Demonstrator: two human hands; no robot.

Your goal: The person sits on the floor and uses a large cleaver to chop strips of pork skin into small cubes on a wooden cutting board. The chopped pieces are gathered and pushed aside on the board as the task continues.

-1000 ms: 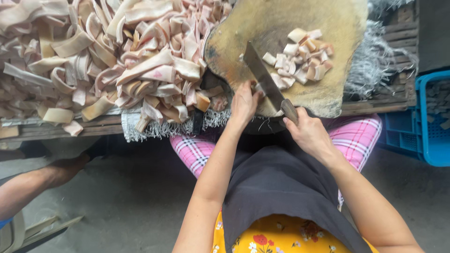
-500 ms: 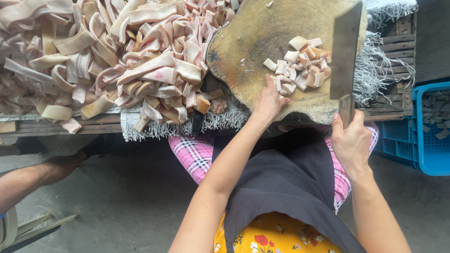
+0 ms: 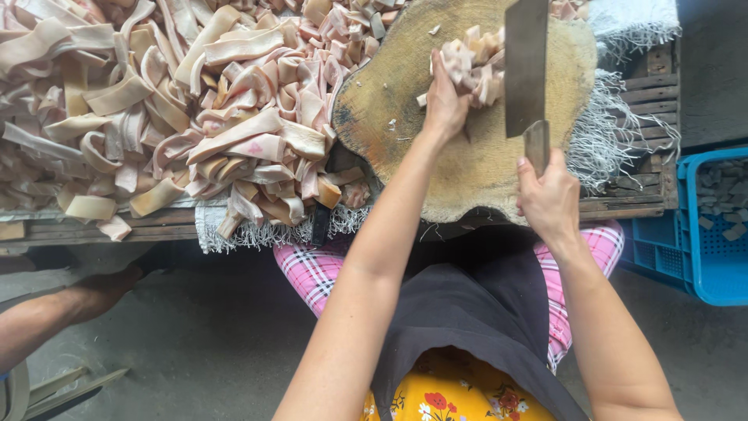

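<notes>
No packages or labels that I can see; a blue plastic crate (image 3: 713, 234) sits at the far right, low beside the desk (image 3: 623, 199), with grey bits inside. A frayed white cloth (image 3: 623, 132) lies under the round wooden chopping block (image 3: 413, 101), and its fringe hangs over the desk edge. Left of the block is a big heap of pale pink strips (image 3: 171, 109), curled and overlapping, which crowds right up to the block's left rim. Another person's forearm (image 3: 54, 312) shows bottom left, well apart from the work. My left hand (image 3: 446, 101) is on the block, fingers pressed together and cupped against a small pile of cut pieces (image 3: 475, 66), which are pinkish white chunks bunched near the block's top centre. My right hand (image 3: 549, 195) is wrapped tightly round the handle of the cleaver (image 3: 526, 66); the blade is upright, just right of the pile, and I can't tell if it touches the pieces. Pink plaid trousers (image 3: 312, 273) and a dark apron (image 3: 467, 312) show below.
</notes>
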